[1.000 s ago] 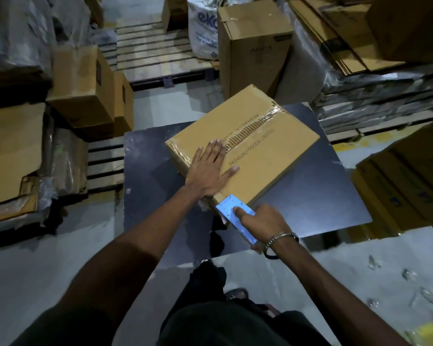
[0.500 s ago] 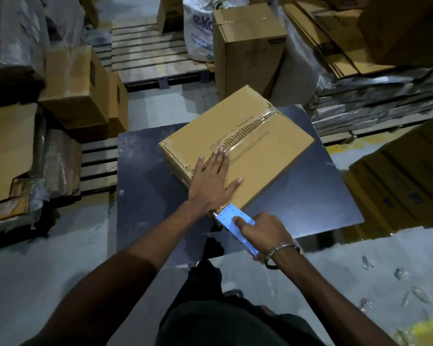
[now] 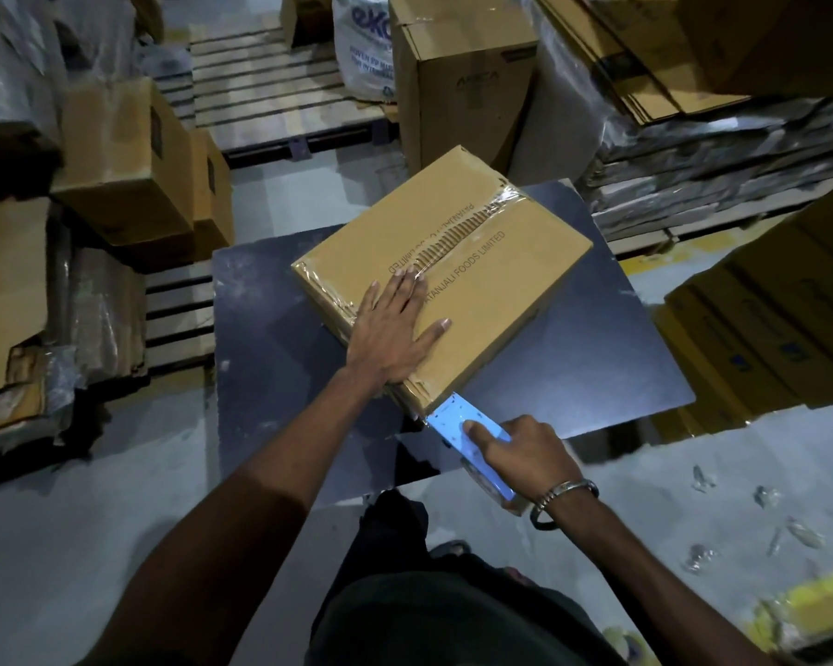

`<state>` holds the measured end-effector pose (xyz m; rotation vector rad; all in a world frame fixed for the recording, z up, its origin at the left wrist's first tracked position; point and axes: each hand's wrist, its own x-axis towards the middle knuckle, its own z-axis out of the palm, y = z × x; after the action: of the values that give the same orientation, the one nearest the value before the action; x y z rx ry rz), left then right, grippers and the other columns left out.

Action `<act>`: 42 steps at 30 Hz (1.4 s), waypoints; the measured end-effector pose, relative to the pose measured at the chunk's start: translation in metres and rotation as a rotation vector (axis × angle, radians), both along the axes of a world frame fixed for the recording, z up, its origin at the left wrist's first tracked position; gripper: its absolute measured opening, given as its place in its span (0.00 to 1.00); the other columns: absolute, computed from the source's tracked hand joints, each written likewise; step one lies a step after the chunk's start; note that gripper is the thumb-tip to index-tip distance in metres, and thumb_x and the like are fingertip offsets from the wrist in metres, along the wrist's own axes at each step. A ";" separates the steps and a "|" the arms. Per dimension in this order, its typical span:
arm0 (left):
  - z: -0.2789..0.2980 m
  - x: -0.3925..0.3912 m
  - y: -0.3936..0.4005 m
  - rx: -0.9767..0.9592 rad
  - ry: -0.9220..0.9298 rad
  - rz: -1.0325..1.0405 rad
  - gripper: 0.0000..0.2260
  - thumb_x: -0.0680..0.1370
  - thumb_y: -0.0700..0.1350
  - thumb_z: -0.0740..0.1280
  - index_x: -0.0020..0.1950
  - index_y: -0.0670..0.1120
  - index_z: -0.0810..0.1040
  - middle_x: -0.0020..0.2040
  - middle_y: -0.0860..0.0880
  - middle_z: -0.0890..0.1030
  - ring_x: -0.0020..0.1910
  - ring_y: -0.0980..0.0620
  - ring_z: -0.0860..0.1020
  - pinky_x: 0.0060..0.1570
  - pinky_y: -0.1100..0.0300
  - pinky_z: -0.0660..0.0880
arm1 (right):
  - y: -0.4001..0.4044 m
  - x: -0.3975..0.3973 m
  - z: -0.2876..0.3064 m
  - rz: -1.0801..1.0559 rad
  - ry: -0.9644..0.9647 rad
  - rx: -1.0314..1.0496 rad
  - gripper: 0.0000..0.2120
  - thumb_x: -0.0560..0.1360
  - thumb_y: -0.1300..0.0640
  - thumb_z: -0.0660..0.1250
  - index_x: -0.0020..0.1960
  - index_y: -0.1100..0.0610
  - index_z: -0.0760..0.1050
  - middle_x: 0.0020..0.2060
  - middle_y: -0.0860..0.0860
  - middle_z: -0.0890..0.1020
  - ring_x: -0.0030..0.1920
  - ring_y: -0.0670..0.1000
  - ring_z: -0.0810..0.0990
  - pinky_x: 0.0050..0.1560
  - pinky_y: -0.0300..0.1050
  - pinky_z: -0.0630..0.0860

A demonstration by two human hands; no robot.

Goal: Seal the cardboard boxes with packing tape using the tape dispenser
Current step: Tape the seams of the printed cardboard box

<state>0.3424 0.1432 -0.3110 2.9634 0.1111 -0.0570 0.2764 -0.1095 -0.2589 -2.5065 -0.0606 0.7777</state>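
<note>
Dark table point(image 3: 270, 329), left hand point(image 3: 395, 329) flat on box point(image 3: 491, 281), dispenser point(image 3: 467, 439) just beside

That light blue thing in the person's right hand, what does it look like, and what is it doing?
The tape dispenser is a flat, light blue tool that looks like plastic or painted metal, with small holes in its top plate. It lies tilted, its front end against the near lower edge of the cardboard box on the dark table. The right hand grips its rear, index finger stretched along the top. The tape roll is mostly hidden beneath the hand.
</note>
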 end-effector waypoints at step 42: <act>0.002 0.001 -0.009 -0.006 -0.058 0.058 0.35 0.85 0.69 0.45 0.87 0.51 0.50 0.87 0.51 0.49 0.85 0.52 0.47 0.83 0.45 0.43 | 0.011 0.000 -0.059 -0.091 0.087 0.012 0.27 0.76 0.31 0.63 0.35 0.54 0.70 0.36 0.52 0.78 0.42 0.57 0.81 0.39 0.46 0.71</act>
<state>0.3436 0.1339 -0.3088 2.9506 0.1889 0.0361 0.2765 -0.0980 -0.3176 -2.4419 0.0786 0.8449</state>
